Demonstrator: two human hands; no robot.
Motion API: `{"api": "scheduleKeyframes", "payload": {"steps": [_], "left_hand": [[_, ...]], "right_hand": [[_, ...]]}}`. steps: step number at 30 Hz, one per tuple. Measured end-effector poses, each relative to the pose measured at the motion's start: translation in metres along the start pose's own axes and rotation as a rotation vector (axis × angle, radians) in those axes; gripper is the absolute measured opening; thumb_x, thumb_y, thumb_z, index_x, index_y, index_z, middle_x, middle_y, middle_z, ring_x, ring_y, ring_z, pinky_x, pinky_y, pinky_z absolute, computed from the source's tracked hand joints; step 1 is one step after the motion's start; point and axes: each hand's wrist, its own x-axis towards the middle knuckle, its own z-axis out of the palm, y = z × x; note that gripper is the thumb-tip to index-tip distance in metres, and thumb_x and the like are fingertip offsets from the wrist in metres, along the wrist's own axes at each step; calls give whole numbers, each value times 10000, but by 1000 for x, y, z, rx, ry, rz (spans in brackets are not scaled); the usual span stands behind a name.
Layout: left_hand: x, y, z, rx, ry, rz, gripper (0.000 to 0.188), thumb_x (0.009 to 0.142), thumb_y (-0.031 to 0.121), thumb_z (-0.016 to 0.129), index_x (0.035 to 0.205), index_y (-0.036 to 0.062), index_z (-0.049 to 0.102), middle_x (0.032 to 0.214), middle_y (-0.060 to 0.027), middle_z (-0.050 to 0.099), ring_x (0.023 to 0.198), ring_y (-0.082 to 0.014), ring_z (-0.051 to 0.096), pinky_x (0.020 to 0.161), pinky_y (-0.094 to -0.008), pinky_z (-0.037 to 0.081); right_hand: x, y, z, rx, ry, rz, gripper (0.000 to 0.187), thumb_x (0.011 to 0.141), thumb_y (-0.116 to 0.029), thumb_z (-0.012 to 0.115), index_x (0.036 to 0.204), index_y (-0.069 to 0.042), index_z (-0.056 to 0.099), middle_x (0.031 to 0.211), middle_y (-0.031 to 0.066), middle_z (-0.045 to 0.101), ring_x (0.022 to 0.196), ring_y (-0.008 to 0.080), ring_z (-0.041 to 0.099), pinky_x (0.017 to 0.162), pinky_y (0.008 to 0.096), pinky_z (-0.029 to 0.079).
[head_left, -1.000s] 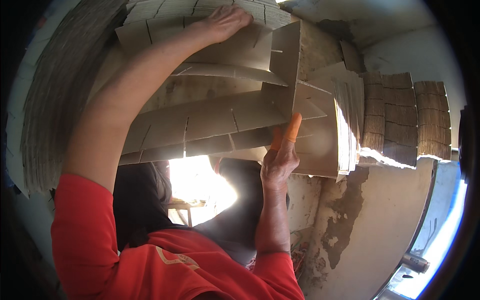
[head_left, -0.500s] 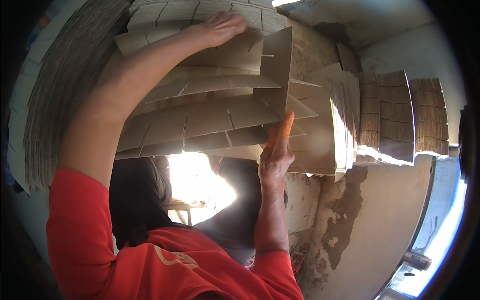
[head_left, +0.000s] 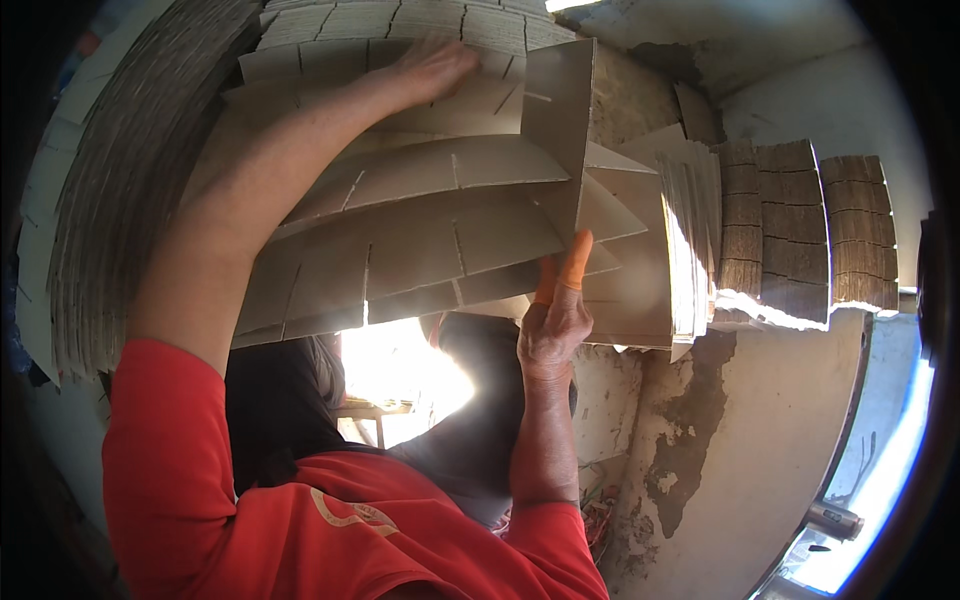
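Several slotted cardboard divider strips (head_left: pixel 400 235) lie lengthwise in front of me, their right ends meeting an upright cardboard cross strip (head_left: pixel 556 120). My right hand (head_left: pixel 555 325), with orange finger covers on its thumb and a finger, is closed on the lower end of this joint, pinching the cardboard. Across the strips reaches my left arm; my left hand (head_left: pixel 440 70), slightly blurred, is closed at the farthest slotted strip (head_left: pixel 330 62), close to the cross strip's upper end. Its fingertips are partly hidden. The pointed ends of some strips stick out right of the cross strip.
A tall stack of cardboard sheets (head_left: pixel 150 170) rises at the left, and slotted strips (head_left: pixel 400 20) are piled at the far side. Upright cardboard pieces (head_left: pixel 690 240) and brown stacks (head_left: pixel 795 230) stand at the right by a stained wall (head_left: pixel 760 430). Bright light comes from below.
The cross strip and the lengthwise strips have shifted slightly up and right, the strips spreading more. My left hand has moved a little left and down; my right hand stays nearly in place.
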Motion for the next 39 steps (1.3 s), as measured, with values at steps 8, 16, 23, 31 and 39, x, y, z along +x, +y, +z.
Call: {"api": "scheduleKeyframes", "payload": {"steps": [8, 16, 23, 31, 39], "left_hand": [[-10, 7, 10, -79, 20, 31, 121, 611, -47, 574, 698, 38, 576, 644, -184, 581, 624, -346, 597, 528, -417, 471], [-12, 15, 3, -75, -59, -23, 200, 650, -70, 539, 801, 20, 635, 733, -206, 604, 742, -384, 616, 631, -440, 507], [-16, 22, 3, -123, 35, 16, 88, 615, -52, 586, 660, 18, 559, 646, -180, 584, 667, -363, 608, 558, -436, 472], [-24, 36, -13, -267, 27, 40, 112, 631, -56, 627, 682, -22, 532, 684, -213, 539, 707, -399, 564, 614, -444, 454], [-24, 41, -19, -307, -255, -92, 185, 649, -2, 678, 787, -37, 559, 767, -190, 552, 874, -322, 573, 709, -412, 420]], "right_hand": [[4, -9, -4, 0, -40, 9, 615, 835, 182, 474, 1403, 20, 301, 1343, 222, 456, 1014, 207, 625, 793, 237, 506], [3, -15, -7, 4, -65, 42, 601, 848, 159, 475, 1404, 0, 311, 1320, 221, 477, 1003, 217, 631, 776, 248, 521], [7, -12, -5, -91, -60, 32, 575, 856, 100, 538, 1391, -21, 363, 1096, 207, 629, 683, 149, 636, 616, 209, 498], [14, -20, -14, -113, -197, 131, 570, 866, 63, 532, 1395, -70, 366, 568, 109, 375, 473, 149, 375, 468, 219, 307], [34, -14, -21, -224, -424, 36, 703, 684, 108, 501, 1367, 13, 364, 671, 202, 574, 558, 330, 588, 511, 411, 450]]}}
